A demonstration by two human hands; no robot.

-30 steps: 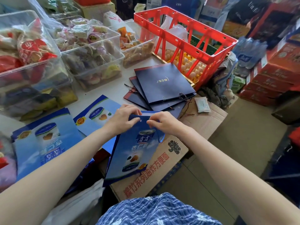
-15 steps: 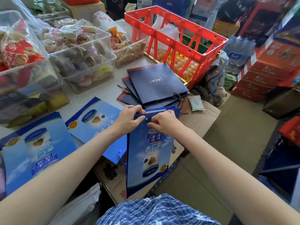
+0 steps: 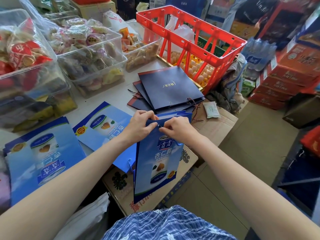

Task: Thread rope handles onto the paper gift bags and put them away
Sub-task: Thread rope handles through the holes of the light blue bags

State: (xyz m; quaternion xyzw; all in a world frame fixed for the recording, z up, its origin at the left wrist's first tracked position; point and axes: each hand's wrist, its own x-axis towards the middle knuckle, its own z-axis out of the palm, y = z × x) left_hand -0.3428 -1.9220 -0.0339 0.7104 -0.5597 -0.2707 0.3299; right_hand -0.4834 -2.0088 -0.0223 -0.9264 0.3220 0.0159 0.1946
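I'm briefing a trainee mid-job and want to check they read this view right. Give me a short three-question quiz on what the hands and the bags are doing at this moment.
1. True or false: both hands pinch the top edge of the blue gift bag.
2. Multiple choice: the stack of dark navy gift bags lies
A. inside the red crate
B. on the table, just in front of the red crate
C. on the floor
3. Fill in: a blue rope handle shows at the edge of the flat bag lying under the person's ____ forearm.

Key
1. True: the left hand and the right hand meet at the punched hole near the top edge.
2. B
3. left
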